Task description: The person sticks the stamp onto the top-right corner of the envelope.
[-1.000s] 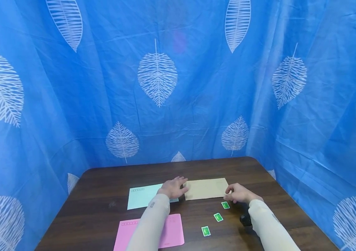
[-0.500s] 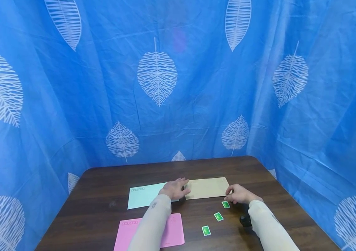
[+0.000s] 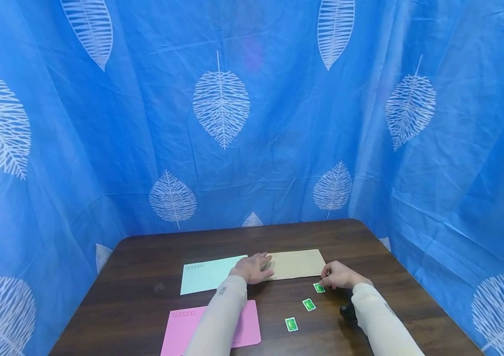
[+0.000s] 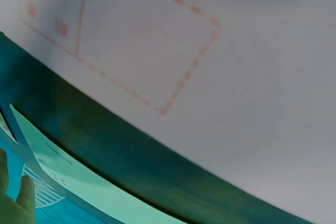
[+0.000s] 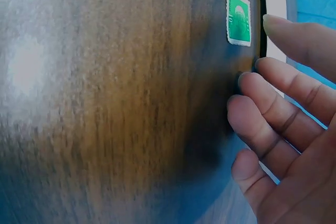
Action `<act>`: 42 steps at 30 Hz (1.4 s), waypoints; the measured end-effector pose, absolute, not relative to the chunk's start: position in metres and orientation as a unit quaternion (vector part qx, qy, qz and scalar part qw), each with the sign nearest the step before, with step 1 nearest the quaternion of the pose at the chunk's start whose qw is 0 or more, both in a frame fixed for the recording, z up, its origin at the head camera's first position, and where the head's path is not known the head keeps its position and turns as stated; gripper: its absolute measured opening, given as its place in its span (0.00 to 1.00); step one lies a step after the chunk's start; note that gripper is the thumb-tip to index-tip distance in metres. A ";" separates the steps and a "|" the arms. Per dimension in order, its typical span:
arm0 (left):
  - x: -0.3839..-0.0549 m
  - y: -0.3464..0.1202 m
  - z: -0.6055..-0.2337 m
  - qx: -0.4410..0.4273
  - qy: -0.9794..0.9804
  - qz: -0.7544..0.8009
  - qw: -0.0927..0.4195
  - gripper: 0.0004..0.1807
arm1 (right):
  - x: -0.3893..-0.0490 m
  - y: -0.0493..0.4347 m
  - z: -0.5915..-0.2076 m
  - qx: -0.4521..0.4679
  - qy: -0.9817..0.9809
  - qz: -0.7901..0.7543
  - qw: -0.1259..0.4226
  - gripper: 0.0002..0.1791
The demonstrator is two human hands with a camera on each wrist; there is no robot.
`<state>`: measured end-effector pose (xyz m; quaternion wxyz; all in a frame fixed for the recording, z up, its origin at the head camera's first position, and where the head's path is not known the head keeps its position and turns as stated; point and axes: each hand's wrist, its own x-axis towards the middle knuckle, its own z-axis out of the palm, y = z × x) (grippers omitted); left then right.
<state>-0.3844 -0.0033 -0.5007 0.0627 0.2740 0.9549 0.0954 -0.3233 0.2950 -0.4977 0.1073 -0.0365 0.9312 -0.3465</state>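
Observation:
A cream envelope [image 3: 296,263] lies flat at the back right of the table. Over its left end my left hand [image 3: 252,267] is spread, palm down, with fingers extended. My right hand [image 3: 341,275] is at its near right corner, fingers loosely bent. The right wrist view shows a gap between that hand's thumb and index fingertips, close to the envelope's edge and a green stamp [image 5: 239,19]. Two more green stamps, one middle [image 3: 309,304] and one nearer [image 3: 291,324], lie in a diagonal row towards me. Only fingertips of the left hand show in the left wrist view.
A mint envelope [image 3: 205,275] lies left of my left hand. Nearer to me is a pink envelope [image 3: 183,329], partly covered by my left sleeve [image 3: 221,316]. The dark wooden table [image 3: 145,277] is enclosed by a blue curtain [image 3: 274,123] with white leaves.
My left hand has slid a little to the right, further over the cream envelope's left end. My right hand has hardly moved beside the corner. The stamps stay in place.

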 end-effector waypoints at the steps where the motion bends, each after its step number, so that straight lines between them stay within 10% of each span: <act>1: -0.384 -0.003 -0.501 0.274 0.955 0.096 0.063 0.33 | -0.323 0.294 -0.498 -0.036 0.931 -0.346 0.107 0.07; 42: -0.384 0.007 -0.508 0.272 0.958 0.061 0.071 0.30 | -0.325 0.293 -0.514 -0.029 0.927 -0.365 0.081 0.15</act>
